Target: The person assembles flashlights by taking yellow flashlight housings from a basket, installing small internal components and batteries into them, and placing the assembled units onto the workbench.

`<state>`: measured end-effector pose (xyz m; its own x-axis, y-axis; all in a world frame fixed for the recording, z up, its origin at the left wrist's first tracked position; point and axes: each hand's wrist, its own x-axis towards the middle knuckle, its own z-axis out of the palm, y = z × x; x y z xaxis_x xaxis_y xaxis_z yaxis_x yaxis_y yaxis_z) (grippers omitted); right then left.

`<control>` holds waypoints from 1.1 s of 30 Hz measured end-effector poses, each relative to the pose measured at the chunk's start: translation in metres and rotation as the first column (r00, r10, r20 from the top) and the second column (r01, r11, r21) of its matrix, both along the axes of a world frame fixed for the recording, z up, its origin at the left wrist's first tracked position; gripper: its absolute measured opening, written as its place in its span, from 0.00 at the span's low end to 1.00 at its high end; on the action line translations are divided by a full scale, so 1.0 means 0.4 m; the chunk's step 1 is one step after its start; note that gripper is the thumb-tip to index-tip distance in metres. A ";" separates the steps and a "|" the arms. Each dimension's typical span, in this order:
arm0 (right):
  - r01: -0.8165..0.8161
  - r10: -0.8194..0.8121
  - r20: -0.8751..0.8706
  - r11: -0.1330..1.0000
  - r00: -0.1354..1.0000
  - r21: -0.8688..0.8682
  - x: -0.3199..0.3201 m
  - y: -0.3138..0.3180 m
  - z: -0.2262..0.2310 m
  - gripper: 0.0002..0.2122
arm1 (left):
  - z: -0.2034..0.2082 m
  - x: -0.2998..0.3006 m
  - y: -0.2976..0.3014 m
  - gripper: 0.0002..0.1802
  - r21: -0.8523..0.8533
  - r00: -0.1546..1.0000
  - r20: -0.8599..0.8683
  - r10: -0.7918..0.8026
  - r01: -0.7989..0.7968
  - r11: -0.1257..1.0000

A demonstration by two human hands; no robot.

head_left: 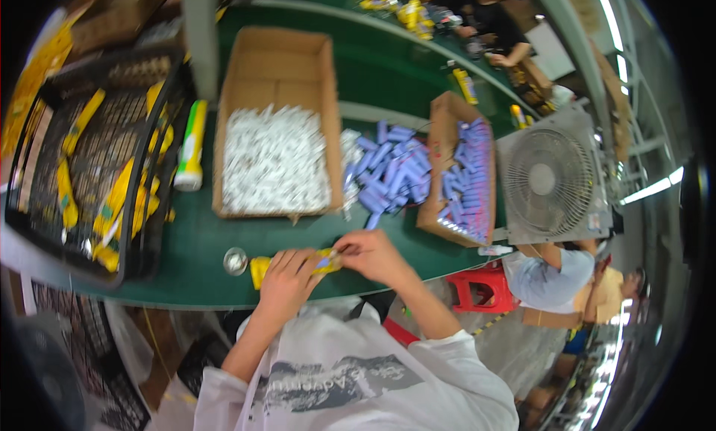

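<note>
Though unclear, yellow piece (259, 272) near table-edge (216, 307)

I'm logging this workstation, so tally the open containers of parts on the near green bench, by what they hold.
Larger cardboard box of white pieces: 1
Smaller cardboard box of purple cylinders: 1
Black plastic crate of yellow strips: 1
Total: 3

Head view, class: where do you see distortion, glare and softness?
Head view: the front edge of the green table bows and the picture's corners go black; head view, right: ceiling lights glare white; head view, middle: the held yellow piece looks soft, its fine detail hard to tell.
</note>
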<state>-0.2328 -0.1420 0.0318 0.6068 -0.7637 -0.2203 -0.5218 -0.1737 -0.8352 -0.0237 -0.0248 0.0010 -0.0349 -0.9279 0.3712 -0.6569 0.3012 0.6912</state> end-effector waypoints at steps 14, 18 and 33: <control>0.151 -0.154 -0.051 0.987 0.987 -0.050 0.007 0.065 0.012 0.12 | 0.012 -0.004 0.010 0.23 0.012 0.994 0.080 -0.070 0.070 0.997; -0.199 0.179 -0.104 0.951 0.978 -0.236 -0.005 0.038 0.017 0.18 | 0.010 -0.006 0.005 0.25 -0.026 0.995 0.053 -0.079 0.081 0.996; -0.124 0.123 -0.049 0.740 0.991 -0.662 0.082 -0.514 0.360 0.26 | 0.259 0.087 0.106 0.30 -0.413 0.955 -0.100 0.279 -0.295 0.862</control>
<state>-0.2000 -0.3476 0.1760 0.7064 -0.6358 0.3109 -0.4575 -0.7454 -0.4848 0.0113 0.0176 0.1044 0.2300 -0.6521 0.7224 -0.7362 0.3689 0.5674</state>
